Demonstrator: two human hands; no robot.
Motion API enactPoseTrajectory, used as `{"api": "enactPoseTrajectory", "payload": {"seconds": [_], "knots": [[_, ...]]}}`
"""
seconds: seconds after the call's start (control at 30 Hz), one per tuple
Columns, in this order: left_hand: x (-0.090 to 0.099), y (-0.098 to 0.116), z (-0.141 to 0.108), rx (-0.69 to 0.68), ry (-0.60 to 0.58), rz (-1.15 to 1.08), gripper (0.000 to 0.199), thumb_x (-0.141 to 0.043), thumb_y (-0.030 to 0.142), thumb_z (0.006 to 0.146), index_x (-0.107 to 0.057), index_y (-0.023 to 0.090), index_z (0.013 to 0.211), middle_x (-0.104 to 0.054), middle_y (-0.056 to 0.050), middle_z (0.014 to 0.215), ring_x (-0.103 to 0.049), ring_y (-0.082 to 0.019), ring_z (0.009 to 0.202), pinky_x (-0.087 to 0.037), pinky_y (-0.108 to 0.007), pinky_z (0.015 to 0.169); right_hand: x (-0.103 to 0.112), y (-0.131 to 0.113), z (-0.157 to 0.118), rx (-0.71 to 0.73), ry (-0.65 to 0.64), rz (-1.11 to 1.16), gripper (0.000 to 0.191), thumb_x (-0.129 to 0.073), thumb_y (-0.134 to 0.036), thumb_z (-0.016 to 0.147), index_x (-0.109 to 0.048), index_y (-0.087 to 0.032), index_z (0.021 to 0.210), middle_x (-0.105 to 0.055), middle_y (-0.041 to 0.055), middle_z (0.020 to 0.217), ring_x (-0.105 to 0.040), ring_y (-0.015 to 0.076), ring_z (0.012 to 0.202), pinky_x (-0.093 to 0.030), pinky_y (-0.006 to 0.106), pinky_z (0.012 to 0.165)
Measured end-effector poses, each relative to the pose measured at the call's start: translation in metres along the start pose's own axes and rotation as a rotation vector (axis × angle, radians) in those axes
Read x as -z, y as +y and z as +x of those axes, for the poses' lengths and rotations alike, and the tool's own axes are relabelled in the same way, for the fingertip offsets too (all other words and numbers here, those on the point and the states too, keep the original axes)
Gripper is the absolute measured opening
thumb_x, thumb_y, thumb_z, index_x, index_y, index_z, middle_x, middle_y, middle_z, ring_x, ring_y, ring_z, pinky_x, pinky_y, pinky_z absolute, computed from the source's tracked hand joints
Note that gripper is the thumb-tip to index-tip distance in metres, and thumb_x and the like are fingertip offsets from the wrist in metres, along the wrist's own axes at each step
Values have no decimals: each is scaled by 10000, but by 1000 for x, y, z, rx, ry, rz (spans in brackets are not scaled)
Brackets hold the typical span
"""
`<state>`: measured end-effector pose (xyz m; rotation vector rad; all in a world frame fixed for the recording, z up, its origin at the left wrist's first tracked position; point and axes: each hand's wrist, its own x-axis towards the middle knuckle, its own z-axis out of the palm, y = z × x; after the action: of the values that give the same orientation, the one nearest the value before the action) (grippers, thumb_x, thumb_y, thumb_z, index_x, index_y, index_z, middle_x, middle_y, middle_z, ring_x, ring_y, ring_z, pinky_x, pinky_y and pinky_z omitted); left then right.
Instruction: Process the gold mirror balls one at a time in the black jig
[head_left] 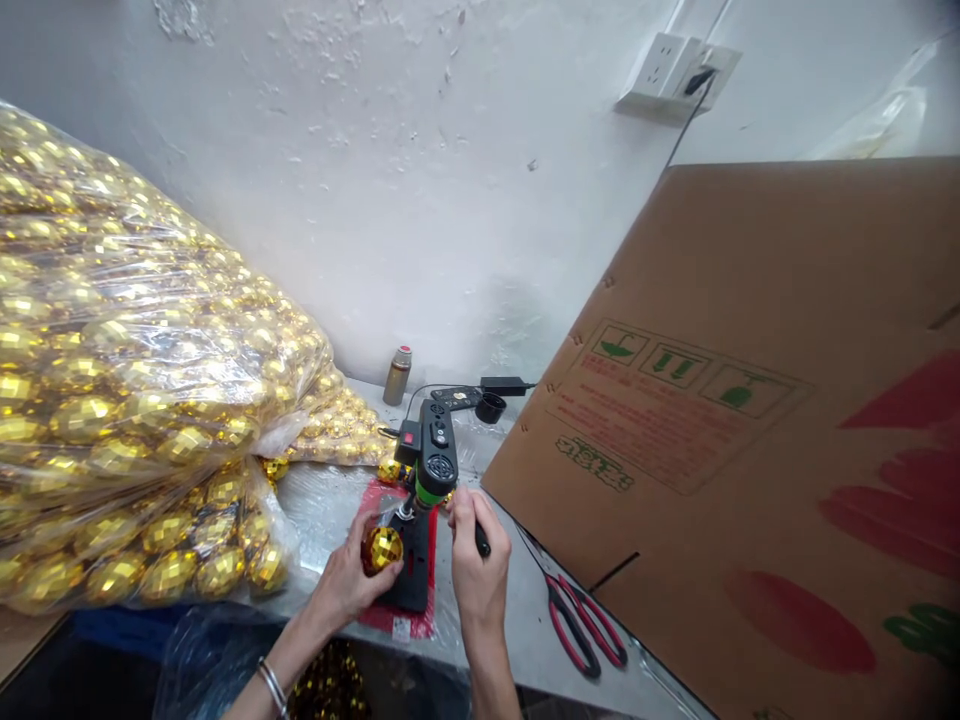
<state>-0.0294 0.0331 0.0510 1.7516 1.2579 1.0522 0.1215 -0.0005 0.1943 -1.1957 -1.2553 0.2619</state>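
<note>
My left hand (pixel 352 570) is closed around a gold mirrored ball (pixel 385 549), holding it beside the small drill press (pixel 437 450). The press is black with a green ring near the chuck, on a black base (pixel 412 580) over a red sheet (pixel 375 615). The ball sits close to the drill tip; whether they touch I cannot tell. To the right of the press, my right hand (pixel 480 555) is wrapped around its black lever handle (pixel 482 541). A few gold balls (pixel 388 470) lie behind the press.
A large clear bag (pixel 135 330) of gold balls fills the left side. On the right leans a big cardboard box (pixel 720 420), with red-handled scissors (pixel 581 620) in front. A thermos (pixel 398 376), black tape roll (pixel 490 408) and power adapter (pixel 504 386) stand near the wall.
</note>
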Motion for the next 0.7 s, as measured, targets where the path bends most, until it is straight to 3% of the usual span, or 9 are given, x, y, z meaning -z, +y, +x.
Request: {"api": "enactPoseTrajectory", "payload": {"seconds": [0.13, 0.4, 0.57, 0.7], "knots": [[-9, -4, 5, -46, -57, 97, 585, -727, 317, 741, -552, 232, 1293, -719, -118, 1236, -703, -316, 1114, -554, -478, 991, 1, -2, 1, 5, -9, -9, 452, -452, -513, 992, -483, -224, 646, -474, -36, 617, -458, 129, 593, -384, 245, 581], [-18, 0, 22, -91, -83, 114, 599, -723, 222, 732, -587, 221, 1315, -708, -128, 1270, -675, -315, 1164, -534, -476, 1019, 3, 2, -8, -2, -36, -2, 398, -451, -446, 1010, -514, -216, 691, -502, -22, 664, -459, 125, 607, -400, 241, 589], [-24, -6, 22, -89, -69, 160, 571, -740, 240, 711, -631, 240, 1272, -723, -114, 1220, -692, -317, 1105, -562, -461, 954, 3, 1, -10, 6, -35, 12, 396, -448, -431, 1013, -507, -221, 683, -491, -23, 656, -463, 127, 603, -402, 240, 574], [-20, -14, 23, -28, -24, 93, 542, -715, 330, 765, -627, 222, 1288, -737, -113, 1208, -694, -312, 1113, -545, -468, 989, 3, 0, -10, 23, -31, 4, 383, -439, -419, 1016, -517, -220, 698, -505, -17, 670, -479, 129, 613, -407, 241, 578]]}}
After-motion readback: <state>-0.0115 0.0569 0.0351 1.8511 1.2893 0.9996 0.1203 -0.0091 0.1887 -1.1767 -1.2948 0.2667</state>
